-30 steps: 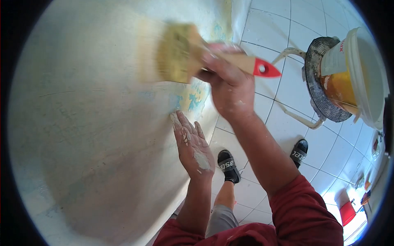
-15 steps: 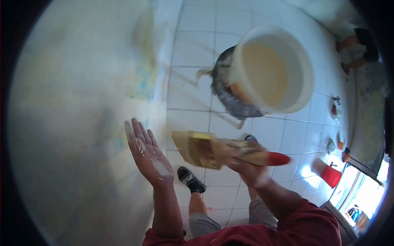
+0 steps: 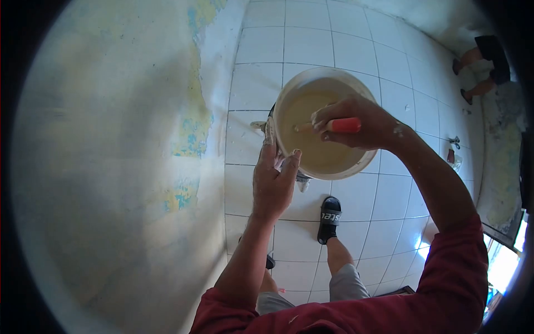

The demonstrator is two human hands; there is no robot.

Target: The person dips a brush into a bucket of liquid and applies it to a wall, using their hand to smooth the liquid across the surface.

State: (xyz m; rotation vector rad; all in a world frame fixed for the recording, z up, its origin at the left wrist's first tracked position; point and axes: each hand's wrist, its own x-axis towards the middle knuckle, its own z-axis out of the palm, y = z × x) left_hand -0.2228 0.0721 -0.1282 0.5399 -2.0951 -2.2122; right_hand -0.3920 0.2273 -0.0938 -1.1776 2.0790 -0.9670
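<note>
A white bucket [image 3: 370, 97] of creamy liquid [image 3: 311, 150] stands on a dark support that it mostly hides. My left hand [image 3: 273, 181] grips the bucket's near left rim, fingers along the outer wall and thumb at the edge. Over the bucket, my right hand [image 3: 356, 119] is closed round a brush with a red-ended handle [image 3: 346, 125]. The brush's bristles are hidden in the liquid. White smears mark the fingers of both hands.
A patchy wall [image 3: 111, 167] with peeling paint runs along the left. White floor tiles [image 3: 356, 192] lie below, with my sandalled feet on them. Another person's legs [image 3: 473, 58] show at the upper right. Small items, including a scissors-like tool [image 3: 455, 142], lie at the right.
My left hand, open in the air before, now holds the bucket rim. My right hand has moved up and dipped the brush into the bucket. The bucket appears lower and further left in view.
</note>
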